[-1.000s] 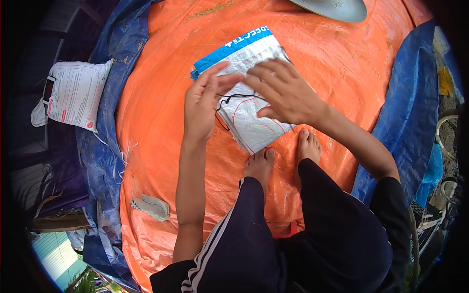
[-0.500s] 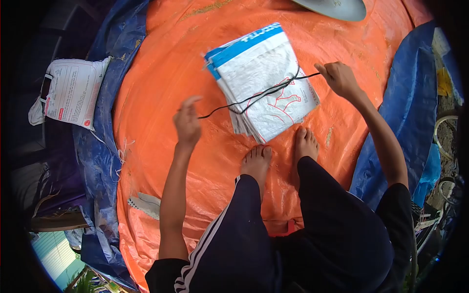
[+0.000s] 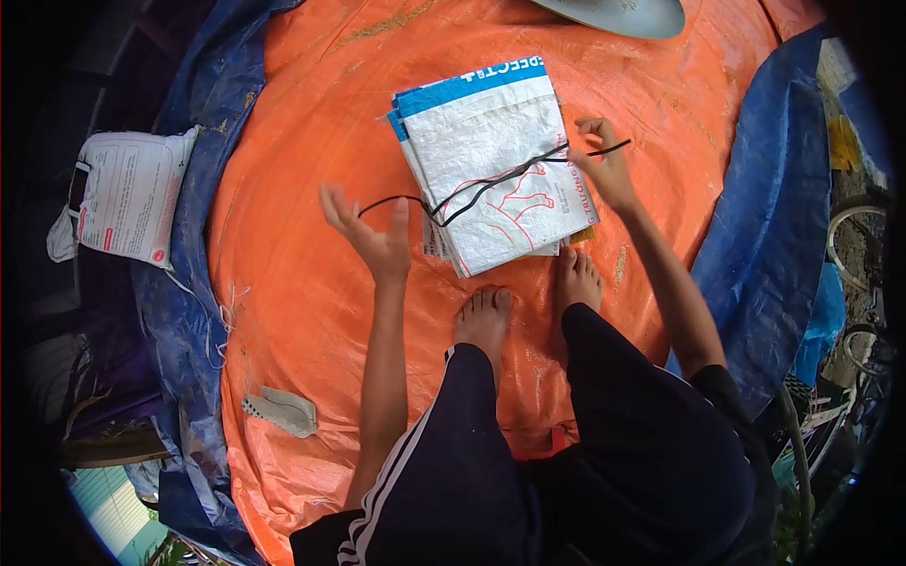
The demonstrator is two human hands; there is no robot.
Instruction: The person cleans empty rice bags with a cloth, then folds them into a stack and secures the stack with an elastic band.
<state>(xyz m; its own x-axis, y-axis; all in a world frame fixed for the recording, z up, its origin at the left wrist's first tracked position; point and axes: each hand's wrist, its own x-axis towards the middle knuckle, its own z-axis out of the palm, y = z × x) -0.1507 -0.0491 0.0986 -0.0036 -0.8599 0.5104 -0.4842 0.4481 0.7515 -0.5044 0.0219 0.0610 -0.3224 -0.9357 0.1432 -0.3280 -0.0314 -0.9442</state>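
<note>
A stack of folded white woven sacks with a blue band and red printing lies before my feet. A black cord crosses the top of the stack, its two ends sticking out left and right. At the left end, my left hand is open with its fingers spread, beside the cord. My right hand is at the right edge of the stack, thumb and fingers apart, with the cord's right end passing by it. Whether that cord end touches the right hand is hard to see.
Everything rests on an orange tarp edged by blue tarp. A filled white bag lies at left. A grey-white object is near my left forearm. Part of a grey basin shows at the top.
Both hands have come away from a pulled-tight grip on the cord and opened. The right hand moved inward to the stack. The cord's ends now lie loose, and the stack looks turned slightly.
</note>
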